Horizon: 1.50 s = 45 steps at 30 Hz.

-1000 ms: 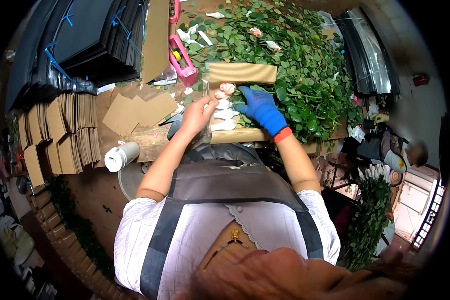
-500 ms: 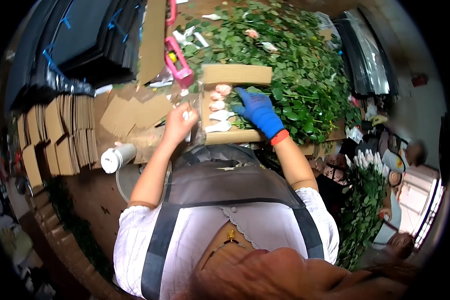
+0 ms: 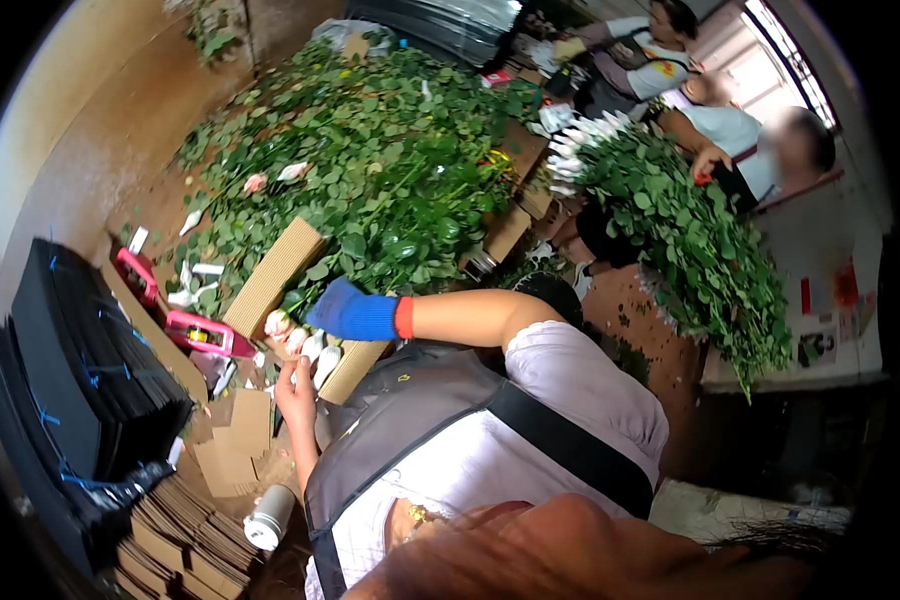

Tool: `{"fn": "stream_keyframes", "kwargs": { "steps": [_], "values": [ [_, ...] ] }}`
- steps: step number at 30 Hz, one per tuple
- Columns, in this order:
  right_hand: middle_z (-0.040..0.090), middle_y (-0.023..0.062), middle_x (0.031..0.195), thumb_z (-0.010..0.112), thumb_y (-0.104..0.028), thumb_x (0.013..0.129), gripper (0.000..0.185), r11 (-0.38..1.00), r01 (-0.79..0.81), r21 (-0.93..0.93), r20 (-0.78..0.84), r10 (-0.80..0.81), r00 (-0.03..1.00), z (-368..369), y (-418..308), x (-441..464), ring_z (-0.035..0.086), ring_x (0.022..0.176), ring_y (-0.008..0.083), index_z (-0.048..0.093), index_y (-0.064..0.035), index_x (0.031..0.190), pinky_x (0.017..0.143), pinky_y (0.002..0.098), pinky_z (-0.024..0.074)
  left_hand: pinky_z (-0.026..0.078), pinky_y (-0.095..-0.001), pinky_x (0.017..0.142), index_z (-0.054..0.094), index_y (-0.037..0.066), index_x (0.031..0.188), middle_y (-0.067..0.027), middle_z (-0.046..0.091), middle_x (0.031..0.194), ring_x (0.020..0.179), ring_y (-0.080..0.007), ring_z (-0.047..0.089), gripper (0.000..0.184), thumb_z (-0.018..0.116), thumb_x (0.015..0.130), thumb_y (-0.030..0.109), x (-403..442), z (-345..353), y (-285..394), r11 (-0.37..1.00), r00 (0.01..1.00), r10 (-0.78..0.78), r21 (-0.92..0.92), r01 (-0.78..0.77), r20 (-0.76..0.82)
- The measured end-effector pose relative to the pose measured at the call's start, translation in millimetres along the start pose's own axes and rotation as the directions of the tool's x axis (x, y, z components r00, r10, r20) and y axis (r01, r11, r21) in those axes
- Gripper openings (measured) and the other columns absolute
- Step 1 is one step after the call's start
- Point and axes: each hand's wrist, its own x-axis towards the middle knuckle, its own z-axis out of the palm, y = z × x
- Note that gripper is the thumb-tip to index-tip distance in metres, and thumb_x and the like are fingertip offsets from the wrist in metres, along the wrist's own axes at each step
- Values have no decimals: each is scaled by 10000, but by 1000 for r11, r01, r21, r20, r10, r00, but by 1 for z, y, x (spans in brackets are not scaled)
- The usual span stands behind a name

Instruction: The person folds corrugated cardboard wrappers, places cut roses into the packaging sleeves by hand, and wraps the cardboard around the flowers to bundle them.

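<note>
My bare left hand (image 3: 295, 391) is beside the near left edge of a corrugated cardboard wrap, its fingertips slightly apart and no object visible between them. Pink rose heads (image 3: 279, 324) and white-sleeved buds (image 3: 326, 364) lie in a row inside the wrap, between its far flap (image 3: 275, 275) and near flap (image 3: 354, 372). My right hand (image 3: 354, 312), in a blue glove with a red cuff, rests at the stem side of these blooms. Its fingers are blurred and partly hidden, so their closure is unclear.
Leafy stems (image 3: 370, 180) cover much of the table. Pink tape dispensers (image 3: 208, 334), cardboard pieces (image 3: 248, 425), a lidded cup (image 3: 269, 517) and black stacked sheets (image 3: 80, 370) are at left. At right, a co-worker's hand (image 3: 711, 162) touches a large bundle of white-sleeved flowers (image 3: 670, 205).
The view has swung strongly to the right, bringing co-workers and the big bundle further in. My left hand has returned to the blooms; the white item at its fingers is no longer visible there.
</note>
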Motion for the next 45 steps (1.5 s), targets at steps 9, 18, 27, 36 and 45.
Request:
{"fn": "stream_keyframes", "kwargs": {
  "steps": [9,18,27,36,45],
  "values": [
    [722,76,867,642,-137,825,117,988,-66,137,-12,68,998,-12,5,-7,707,818,258,726,-107,901,610,419,518,335,-236,572,599,51,841,55,479,708,668,-51,417,244,591,996,239,3,-47,-15,986,966,-123,-142,92,-227],
    [624,113,1251,664,-349,898,486,387,427,817,-574,478,665,-86,147,-235,644,1021,227,583,-90,1302,859,343,523,408,-201,635,571,17,793,-31,630,801,678,-79,517,150,610,934,52,-16,-36,180,900,954,296,-320,-296,-49],
    [516,108,1376,558,-326,999,543,229,707,669,152,889,-431,57,326,-555,585,1182,307,388,-132,1476,973,418,485,487,-282,600,495,87,1091,-16,518,805,665,-128,526,288,681,872,66,26,156,267,763,872,-32,-552,337,488],
    [634,104,1038,710,-370,894,654,91,584,807,233,860,-455,41,339,-532,683,682,228,400,-106,1405,529,335,525,440,-298,446,620,84,1070,-36,632,792,517,-142,519,197,670,892,153,95,421,221,729,396,-272,-81,680,877],
    [670,132,855,759,-295,775,620,-130,-429,894,-45,926,-374,94,360,-540,664,684,289,486,8,1243,658,430,529,508,-364,682,498,-2,1348,-138,635,1084,862,-201,614,842,692,821,627,35,612,166,796,168,-338,187,575,926]
  ]
}}
